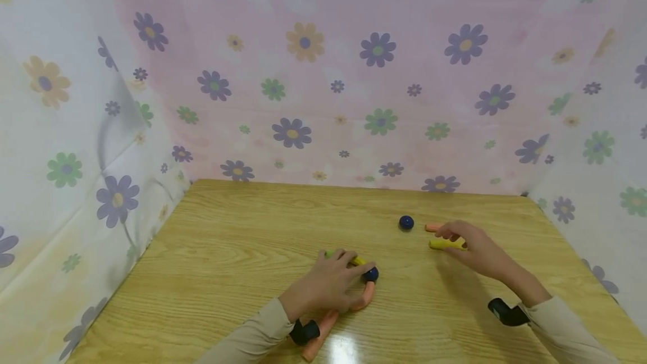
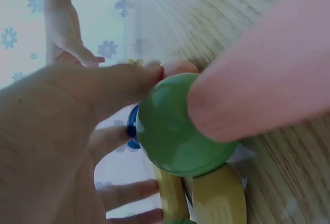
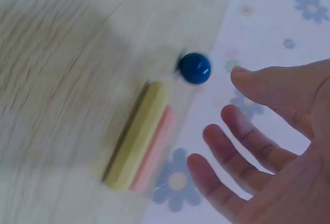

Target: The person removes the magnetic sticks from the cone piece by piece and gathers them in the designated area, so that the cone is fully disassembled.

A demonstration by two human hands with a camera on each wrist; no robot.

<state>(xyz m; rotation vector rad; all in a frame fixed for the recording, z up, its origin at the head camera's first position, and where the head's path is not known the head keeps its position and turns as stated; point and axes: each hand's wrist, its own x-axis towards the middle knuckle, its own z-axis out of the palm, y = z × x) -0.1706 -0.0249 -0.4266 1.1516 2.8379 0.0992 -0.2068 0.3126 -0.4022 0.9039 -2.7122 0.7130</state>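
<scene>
On the wood-grain surface [image 1: 242, 229], a chain of joined pieces is held by the left hand [image 1: 328, 284]: the thumb is laid by the curved orange rod [image 1: 370, 295], and the fingers are placed on the other side, on the joined blue ball [image 1: 371, 274] and on the joined yellow rod [image 1: 358, 260]. In the left wrist view, a green ball [image 2: 172, 131] is seen between these parts, and towards the wrist the straight orange rod [image 1: 320, 339] is seen to lie on the surface. Nothing is gripped by the right hand [image 1: 474, 249]; its fingers are spread and slightly bent, and it is held above and near the loose yellow rod [image 1: 441, 244]. Just beside this rod, the loose orange rod [image 1: 432, 227] is found, and the loose blue ball [image 1: 406, 222] lies near their ends. For good handling, as it is judged, the chain should be steadied by the left hand with light pressure only, so that its joints are not twisted. If a loose rod is to be picked up, it is best pinched across its middle by thumb and fingertips, without its neighbour being pushed. The blue ball should not be brushed, because it may roll easily.
</scene>
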